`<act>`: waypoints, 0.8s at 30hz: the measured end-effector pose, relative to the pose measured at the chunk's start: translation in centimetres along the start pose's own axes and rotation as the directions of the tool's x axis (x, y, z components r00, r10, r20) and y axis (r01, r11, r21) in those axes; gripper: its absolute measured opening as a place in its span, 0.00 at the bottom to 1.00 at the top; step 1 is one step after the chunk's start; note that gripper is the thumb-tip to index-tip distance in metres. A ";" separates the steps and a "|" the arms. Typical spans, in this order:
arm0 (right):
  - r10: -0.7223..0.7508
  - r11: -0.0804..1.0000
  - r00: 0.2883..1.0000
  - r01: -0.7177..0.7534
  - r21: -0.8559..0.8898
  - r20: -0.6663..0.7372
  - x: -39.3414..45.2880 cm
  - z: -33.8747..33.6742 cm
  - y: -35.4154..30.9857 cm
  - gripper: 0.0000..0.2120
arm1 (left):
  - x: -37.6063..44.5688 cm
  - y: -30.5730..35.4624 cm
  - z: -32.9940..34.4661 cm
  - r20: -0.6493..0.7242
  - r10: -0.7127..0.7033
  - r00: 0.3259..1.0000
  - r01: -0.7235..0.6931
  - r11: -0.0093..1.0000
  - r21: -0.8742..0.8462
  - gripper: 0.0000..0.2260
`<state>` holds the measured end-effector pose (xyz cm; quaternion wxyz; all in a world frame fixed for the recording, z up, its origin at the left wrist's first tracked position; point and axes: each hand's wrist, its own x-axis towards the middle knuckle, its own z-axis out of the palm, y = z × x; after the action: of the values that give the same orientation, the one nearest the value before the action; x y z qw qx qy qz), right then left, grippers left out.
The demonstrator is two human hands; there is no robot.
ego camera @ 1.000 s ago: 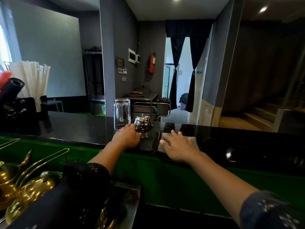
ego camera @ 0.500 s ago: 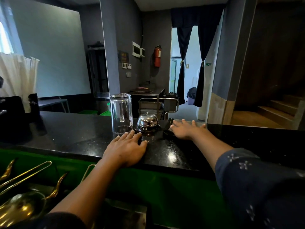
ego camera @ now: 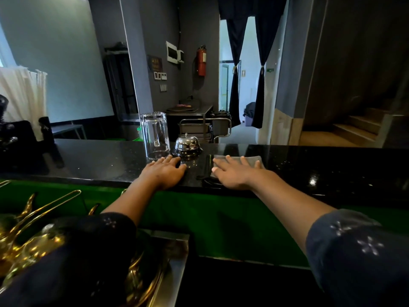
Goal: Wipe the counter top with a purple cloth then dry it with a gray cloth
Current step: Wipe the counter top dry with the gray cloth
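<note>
A glossy black counter top runs across the view above a green front panel. My right hand lies flat, fingers spread, pressing a gray cloth onto the counter; only the cloth's far edge shows past the fingers. My left hand rests palm down on the bare counter, just in front of an upturned glass and a bell, holding nothing. No purple cloth is visible.
An upside-down clear glass mug and a chrome call bell stand just beyond my left hand. A holder of white straws sits at far left. Gold utensils lie on a steel tray below the counter.
My right hand has slid the gray cloth back from the far edge toward me. The left hand stays flat near the glass. The camera view shifted slightly.
</note>
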<state>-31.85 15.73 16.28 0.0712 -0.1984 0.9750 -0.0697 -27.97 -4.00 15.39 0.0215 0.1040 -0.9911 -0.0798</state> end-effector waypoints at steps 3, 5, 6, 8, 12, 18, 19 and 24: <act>-0.016 1.000 1.000 0.016 -0.020 0.009 -2.3 0.4 0.0 0.26 | -0.2 0.8 -0.9 0.032 -0.020 0.999 0.020 1.000 0.005 0.27; -0.030 0.999 0.999 0.030 -0.035 0.013 -2.8 0.5 0.3 0.26 | 0.1 1.6 -1.9 0.039 -0.025 0.999 0.025 1.000 0.000 0.26; -0.030 0.999 0.999 0.031 -0.037 0.015 -2.8 0.6 0.4 0.26 | 0.3 2.1 -2.1 0.036 -0.015 0.999 0.016 1.000 -0.021 0.24; -0.017 0.999 1.000 0.018 -0.032 0.014 -2.0 0.5 0.5 0.26 | 0.7 3.0 -1.7 0.018 0.026 1.000 -0.024 0.997 -0.076 0.23; 0.058 0.998 0.998 -0.058 -0.021 0.011 1.4 0.0 1.0 0.27 | 1.7 3.5 0.8 -0.009 0.039 0.999 -0.040 0.997 -0.069 0.26; 0.116 0.993 0.993 -0.116 -0.011 -0.011 8.0 -1.3 0.8 0.27 | 2.1 3.3 1.2 -0.092 0.057 0.994 -0.063 0.996 -0.064 0.26; 0.110 0.994 0.994 -0.110 -0.013 -0.020 9.2 -1.5 0.6 0.27 | 2.0 3.3 1.3 -0.100 0.059 0.993 -0.065 0.996 -0.059 0.25; 0.034 0.998 0.998 -0.037 -0.057 -0.051 14.7 -1.9 2.0 0.33 | 2.1 2.9 1.4 -0.131 0.070 0.989 -0.076 0.996 -0.042 0.25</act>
<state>-46.32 11.91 16.22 0.0421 -0.1811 0.9815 -0.0449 -30.68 -1.41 14.55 0.0910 0.0721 -0.9887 -0.0952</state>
